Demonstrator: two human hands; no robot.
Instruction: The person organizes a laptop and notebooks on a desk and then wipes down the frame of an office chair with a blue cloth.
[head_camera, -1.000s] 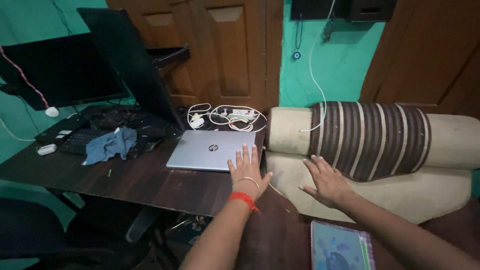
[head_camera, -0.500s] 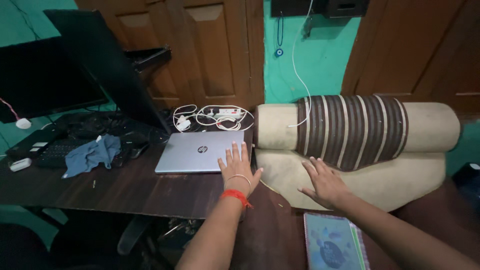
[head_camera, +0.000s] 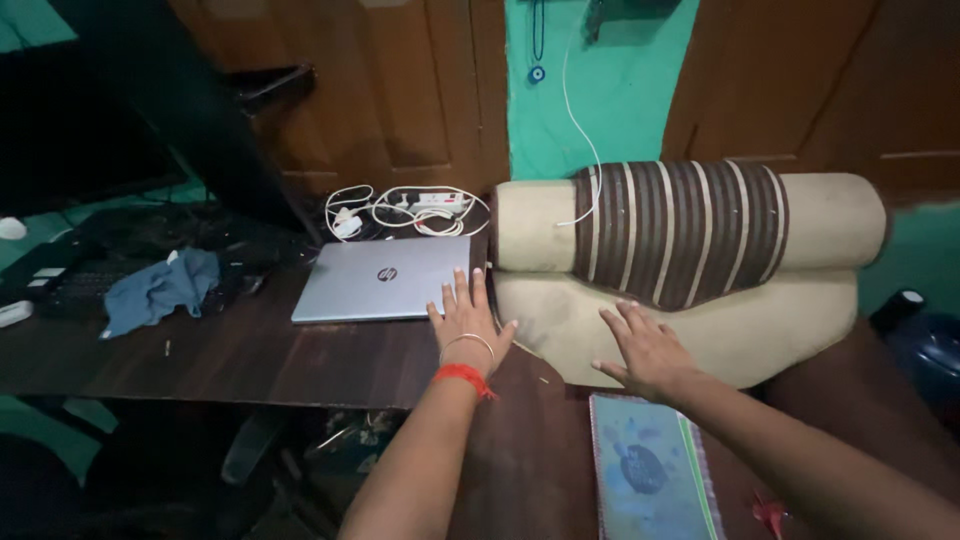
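While both hands are being laid flat, fingers spread, left hand (head_camera: 468, 322) at the closed laptop's (head_camera: 385, 278) 4 o'clock corner, right hand (head_camera: 648, 350) is pressing the soft, bulky cushion (head_camera: 790, 320) — probably light, best gripped underneath.

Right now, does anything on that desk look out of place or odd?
Yes. A rolled beige mattress with a striped cover lies across the desk's right end, crowding the closed laptop. The left hand rests by the laptop's corner, the right hand on the mattress. A crumpled blue cloth lies over the keyboard.

Closed silver laptop (head_camera: 385, 279) flat on desk, beige cushion (head_camera: 690, 320) beside
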